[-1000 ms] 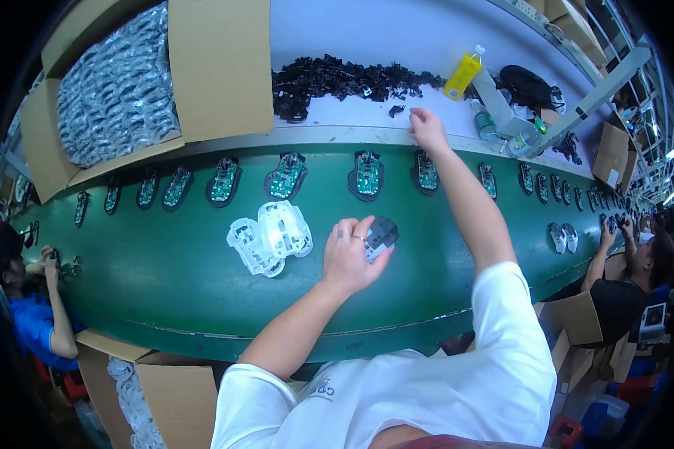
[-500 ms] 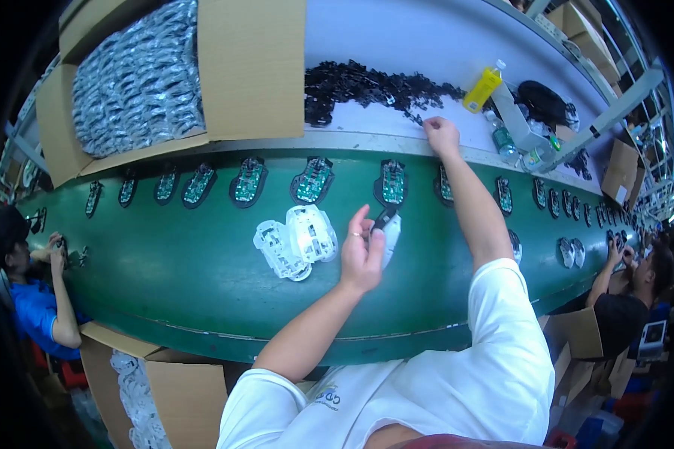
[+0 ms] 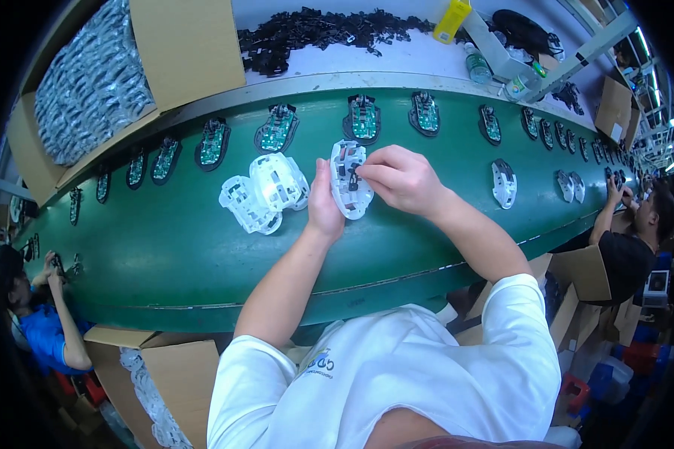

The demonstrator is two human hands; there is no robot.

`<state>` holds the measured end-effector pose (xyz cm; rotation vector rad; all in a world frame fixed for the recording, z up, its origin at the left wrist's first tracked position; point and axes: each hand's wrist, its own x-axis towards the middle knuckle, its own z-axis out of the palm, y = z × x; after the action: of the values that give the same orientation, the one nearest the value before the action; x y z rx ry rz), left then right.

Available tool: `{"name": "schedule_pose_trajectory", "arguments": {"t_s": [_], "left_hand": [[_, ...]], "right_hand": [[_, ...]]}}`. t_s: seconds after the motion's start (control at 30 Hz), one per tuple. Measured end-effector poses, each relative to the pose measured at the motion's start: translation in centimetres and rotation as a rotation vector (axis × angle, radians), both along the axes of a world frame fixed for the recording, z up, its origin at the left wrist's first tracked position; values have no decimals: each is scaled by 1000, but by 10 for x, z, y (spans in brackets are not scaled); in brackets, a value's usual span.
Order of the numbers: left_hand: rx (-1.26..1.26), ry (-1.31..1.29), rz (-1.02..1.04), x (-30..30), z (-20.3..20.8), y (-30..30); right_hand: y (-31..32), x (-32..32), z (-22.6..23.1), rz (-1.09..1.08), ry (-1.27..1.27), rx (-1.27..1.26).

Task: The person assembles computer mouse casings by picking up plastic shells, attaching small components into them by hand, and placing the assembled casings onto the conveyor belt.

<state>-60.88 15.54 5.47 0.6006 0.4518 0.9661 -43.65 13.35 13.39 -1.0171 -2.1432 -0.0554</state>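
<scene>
Upright in my left hand (image 3: pixel 326 200) is a white plastic shell (image 3: pixel 346 196), shaped like a computer mouse cover, its hollow inner side facing me. The fingers of my right hand (image 3: pixel 406 179) pinch together at a small black plastic part (image 3: pixel 353 178) lying within the shell. How far the part is seated I cannot tell. Just left of my left hand, several more white shells (image 3: pixel 275 182) lie overlapping on the green belt (image 3: pixel 397 262).
Green circuit boards in dark bases (image 3: pixel 362 120) line the belt's far side. Behind them lies a heap of small black parts (image 3: pixel 314 34). A carton of wrapped pieces (image 3: pixel 191 45) stands far left. Another assembled shell (image 3: pixel 504 185) lies right. Co-workers sit at both ends.
My right hand has come back from the black heap to the shell. My left hand has turned the shell so its inside shows. The view has shifted downward.
</scene>
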Motion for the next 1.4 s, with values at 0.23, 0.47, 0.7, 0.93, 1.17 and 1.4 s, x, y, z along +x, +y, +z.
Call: {"name": "schedule_pose_trajectory", "arguments": {"t_s": [0.23, 0.47, 0.7, 0.93, 1.17, 1.4], "left_hand": [[26, 37, 40, 1, -5, -6], [88, 62, -44, -4, -5, -5], [94, 4, -60, -10, -4, -5], [149, 15, -83, -9, -12, -8], [109, 13, -142, -15, -11, -9], [109, 105, -28, -12, -5, -18]], "right_hand": [[-9, -13, -12, -54, 3, -13], [-10, -19, -12, -124, 41, -100], [-22, -17, -16, -169, 359, -206], [-43, -38, -56, 71, 1249, -926], [-41, -34, -52, 14, 1369, -1096], [-37, -37, -59, 4, 1305, -1062]]}}
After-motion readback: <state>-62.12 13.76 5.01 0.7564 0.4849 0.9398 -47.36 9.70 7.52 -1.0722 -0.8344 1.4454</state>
